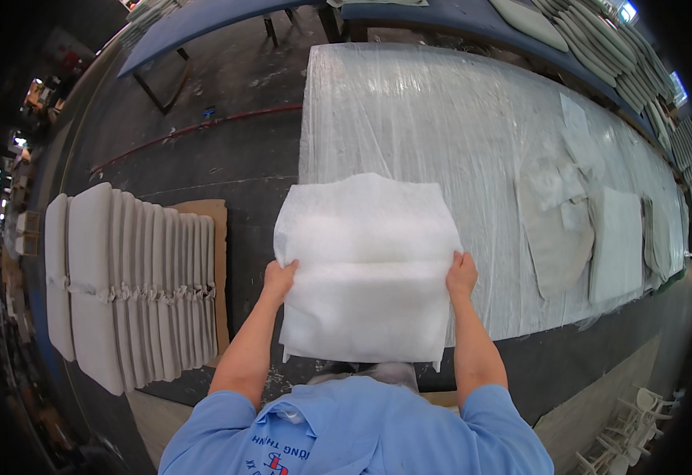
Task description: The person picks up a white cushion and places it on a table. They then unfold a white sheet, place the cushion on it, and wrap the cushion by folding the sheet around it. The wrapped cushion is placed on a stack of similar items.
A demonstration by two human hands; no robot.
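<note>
White, soft-looking padding sheet [365, 313] right at centre stage, hanging squarely in front of the person's body; left hand [280, 281] closed on its left edge, right hand [462, 275] closed on its right edge, both thumbs up, both grips at nearly the same level; it's an even hold, neither hand nearer than the other! And look at the line across it: a raised fold runs side to side, almost straight from one fist to the other, with one part of the sheet reaching away beyond the hands and the other dropping back toward the blue shirt [346, 431]; long axis hard to call, as the sheet looks close to square.

Out on the left, nearer the left hand, a row of pale grey cushions [136, 261] stands on edge, packed tight, a gathered band across the middle, cardboard [221, 277] at its inner side; over on the right, nearer the right hand, spreads a plastic-covered surface [409, 111], bearing a rounded grey piece [551, 237] and a white pad [619, 245]; the sheet's far right corner overlaps that plastic in view, though whether they touch, one cannot tell!
</note>
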